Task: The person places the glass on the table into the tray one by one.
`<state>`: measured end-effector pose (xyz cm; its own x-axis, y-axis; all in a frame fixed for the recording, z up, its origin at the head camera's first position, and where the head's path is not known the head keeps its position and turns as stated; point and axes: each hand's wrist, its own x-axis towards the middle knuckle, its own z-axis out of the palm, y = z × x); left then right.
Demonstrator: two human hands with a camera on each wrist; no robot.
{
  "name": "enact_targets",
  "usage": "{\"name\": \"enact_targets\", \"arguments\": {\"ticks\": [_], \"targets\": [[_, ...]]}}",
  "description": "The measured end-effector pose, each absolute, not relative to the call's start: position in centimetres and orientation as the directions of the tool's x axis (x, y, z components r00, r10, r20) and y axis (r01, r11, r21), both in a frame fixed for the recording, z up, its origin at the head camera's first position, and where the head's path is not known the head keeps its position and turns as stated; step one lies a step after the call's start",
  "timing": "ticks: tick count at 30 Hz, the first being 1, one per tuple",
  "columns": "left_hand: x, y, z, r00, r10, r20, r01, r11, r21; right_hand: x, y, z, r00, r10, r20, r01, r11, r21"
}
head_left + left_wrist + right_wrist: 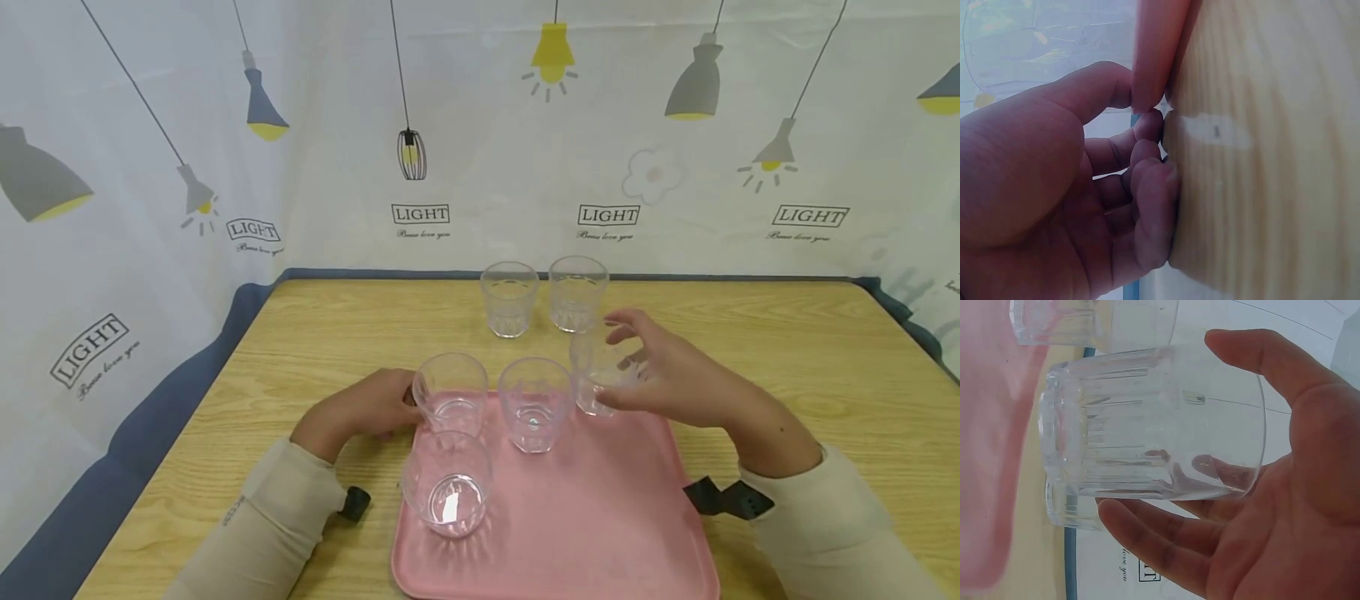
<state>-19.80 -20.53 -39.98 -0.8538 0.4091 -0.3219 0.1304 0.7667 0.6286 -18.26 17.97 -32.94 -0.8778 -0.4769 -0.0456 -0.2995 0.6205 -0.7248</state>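
Observation:
My right hand (pixel 663 375) holds a clear drinking glass (pixel 1147 425) by its sides, thumb on one side and fingers on the other. This glass is over the far edge of a pink tray (pixel 600 517); whether its base touches the tray I cannot tell. At the tray's far left corner my left hand (pixel 367 408) pinches the rim, thumb against the edge and the other fingers curled beside it near the tabletop. Three similar glasses stand on the tray: one front left (pixel 450 492), one behind it (pixel 450 387), and one in the middle (pixel 536 404).
Two more clear glasses, a left one (pixel 509 300) and a right one (pixel 578 293), stand on the wooden table (pixel 787 342) beyond the tray. Behind the table hangs a white curtain (pixel 480 100) printed with lamps.

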Motion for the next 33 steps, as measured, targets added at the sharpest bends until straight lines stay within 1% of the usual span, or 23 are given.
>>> {"name": "enact_targets", "arguments": {"ticks": [10,15,20,27,33], "targets": [[-19.8,-20.6,-40.1,-0.859,0.406,-0.313,0.13,0.764,0.633,-17.9,18.4,-32.7,-0.846,-0.528,-0.071,-0.322,0.614,-0.721],[-19.9,-20.6,-40.2,-0.858,0.408,-0.311,0.132,0.761,0.635,-17.5,18.7,-32.3,-0.812,-0.572,-0.115,-0.331,0.613,-0.717],[-19.8,-20.6,-40.2,-0.857,0.411,-0.311,0.132,0.758,0.639,-17.1,18.9,-31.8,-0.782,-0.611,-0.12,-0.364,0.605,-0.708],[-19.9,-20.6,-40.3,-0.859,0.407,-0.311,0.134,0.764,0.631,-16.7,18.7,-31.5,-0.77,-0.613,-0.178,-0.354,0.642,-0.68],[-19.9,-20.6,-40.3,-0.859,0.406,-0.311,0.136,0.767,0.628,-16.0,18.7,-31.3,-0.744,-0.642,-0.185,-0.384,0.638,-0.668]]}}
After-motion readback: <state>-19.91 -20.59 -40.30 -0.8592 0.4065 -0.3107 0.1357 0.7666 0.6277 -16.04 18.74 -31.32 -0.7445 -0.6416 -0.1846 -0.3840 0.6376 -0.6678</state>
